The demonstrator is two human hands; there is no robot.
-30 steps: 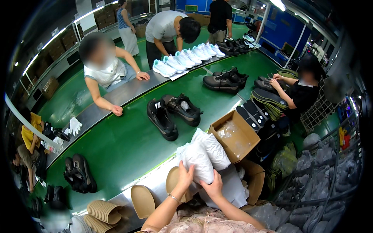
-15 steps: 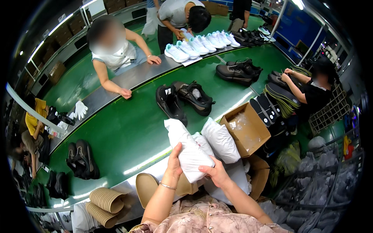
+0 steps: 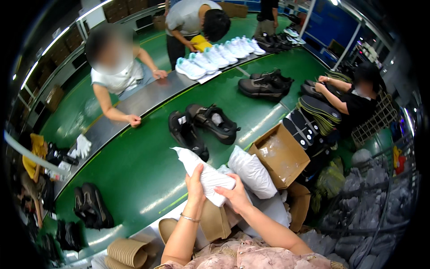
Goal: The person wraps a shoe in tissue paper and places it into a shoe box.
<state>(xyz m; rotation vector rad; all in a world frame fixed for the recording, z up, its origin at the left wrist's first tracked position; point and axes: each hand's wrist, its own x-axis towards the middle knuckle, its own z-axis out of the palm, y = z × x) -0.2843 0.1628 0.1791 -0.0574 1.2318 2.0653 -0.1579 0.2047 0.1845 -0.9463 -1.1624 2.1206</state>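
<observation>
Left hand [image 3: 195,184] and right hand [image 3: 236,196] both grasp one elongated packet in crinkled white wrapping [image 3: 212,175]. Left palm sits along its left side, thumb up over the upper face; right hand takes the lower right end, thumb pressed across the front. Most fingers hidden behind, so exact pressure: cannot tell.

Packet is up in front of the chest, over the near edge of the glossy green conveyor belt [image 3: 143,163]. In view its far tip comes close to the grey-and-black lace-up shoe pair [image 3: 214,126]; touching or apart, cannot tell.

Handling well, as judged: support both ends, thumbs flat rather than nails in, since the wrapping looks thin enough to tear. Press folds down with the thumb, keep the left hand steady as the counter-hold. Watch the loose far end; it could slip open or snag.

Look: matte white, opaque, tapered to a pointed flap at the far end, blunter and fuller at the right hand. Fine creases run across the lower part. Contents not visible; paper or plastic, unclear.

Nearby: plump white packet [image 3: 253,174] leaning by the open brown cardboard box [image 3: 291,167], plus tan curved cardboard form [image 3: 216,220] just below the hands.
</observation>
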